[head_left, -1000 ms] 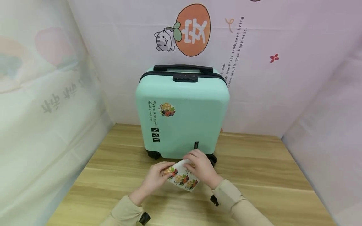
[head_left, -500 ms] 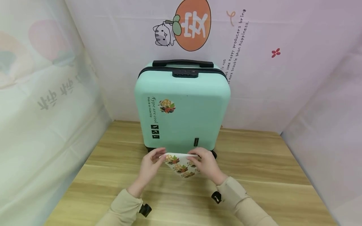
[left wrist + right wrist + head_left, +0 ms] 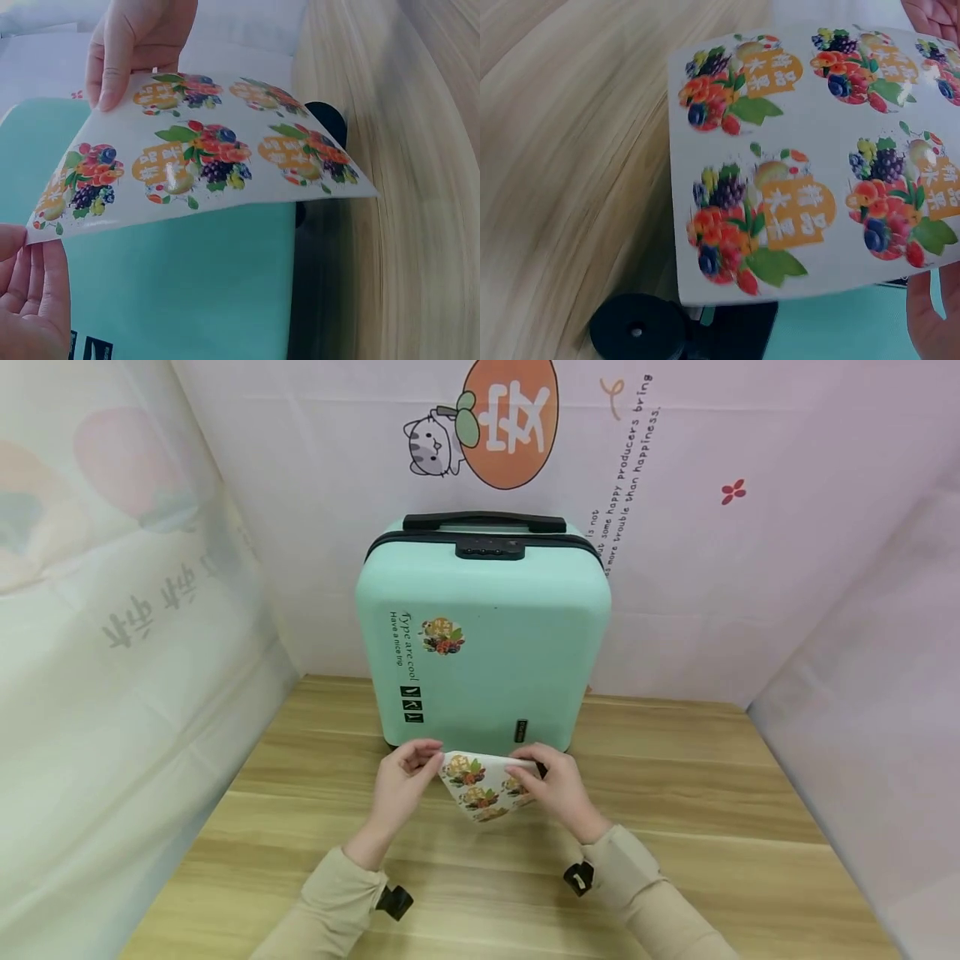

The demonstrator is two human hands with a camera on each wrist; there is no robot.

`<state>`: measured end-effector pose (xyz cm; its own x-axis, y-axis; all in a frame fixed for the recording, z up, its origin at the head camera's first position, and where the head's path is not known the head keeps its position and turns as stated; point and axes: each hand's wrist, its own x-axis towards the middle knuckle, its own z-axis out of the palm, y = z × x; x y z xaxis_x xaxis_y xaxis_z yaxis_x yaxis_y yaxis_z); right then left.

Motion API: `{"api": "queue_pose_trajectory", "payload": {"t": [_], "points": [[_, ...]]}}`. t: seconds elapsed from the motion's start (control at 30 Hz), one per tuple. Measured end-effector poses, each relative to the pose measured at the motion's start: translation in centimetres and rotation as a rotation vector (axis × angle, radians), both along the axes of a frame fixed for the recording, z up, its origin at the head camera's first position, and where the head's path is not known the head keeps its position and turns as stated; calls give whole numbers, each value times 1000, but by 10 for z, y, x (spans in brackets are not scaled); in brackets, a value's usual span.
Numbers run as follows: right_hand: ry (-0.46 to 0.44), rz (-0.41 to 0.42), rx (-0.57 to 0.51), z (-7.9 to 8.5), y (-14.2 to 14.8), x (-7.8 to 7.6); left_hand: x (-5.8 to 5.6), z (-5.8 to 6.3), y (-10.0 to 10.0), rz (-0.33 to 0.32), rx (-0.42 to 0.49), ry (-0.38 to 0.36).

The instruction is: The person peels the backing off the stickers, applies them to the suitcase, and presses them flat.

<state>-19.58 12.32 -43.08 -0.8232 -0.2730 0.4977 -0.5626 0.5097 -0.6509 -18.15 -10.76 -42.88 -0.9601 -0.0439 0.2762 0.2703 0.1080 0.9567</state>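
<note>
One fruit sticker (image 3: pixel 443 637) already sits on the suitcase (image 3: pixel 495 652), while several more look unpeeled on the sheet (image 3: pixel 491 781) held before it above the desk (image 3: pixel 480 893), my left hand (image 3: pixel 397 783) pinching a corner and my right hand (image 3: pixel 561 789) gripping an edge.

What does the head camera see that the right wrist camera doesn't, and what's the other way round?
Only the head view shows the black handle and the cat on the wall.
Only the right wrist view shows the round side of a black wheel.
Both show the sheet of fruit stickers, the left hand, the right hand, part of the green suitcase and the wooden table.
</note>
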Motion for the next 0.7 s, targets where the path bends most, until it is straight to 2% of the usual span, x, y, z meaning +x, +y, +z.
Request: {"api": "queue_pose_trajectory", "payload": {"t": [0.07, 0.2, 0.33, 0.47, 0.7], "points": [[80, -15, 22, -1, 0, -2, -2, 1, 2, -7, 5, -2], [311, -44, 79, -4, -1, -7, -5, 1, 6, -20, 14, 11], [487, -33, 100, -3, -7, -9, -7, 3, 11, -31, 12, 34], [537, 18, 114, 1, -16, -6, -7, 4, 16, -34, 1, 42], [521, 50, 154, 3, -24, -3, -7, 5, 23, -89, -41, 50]]}}
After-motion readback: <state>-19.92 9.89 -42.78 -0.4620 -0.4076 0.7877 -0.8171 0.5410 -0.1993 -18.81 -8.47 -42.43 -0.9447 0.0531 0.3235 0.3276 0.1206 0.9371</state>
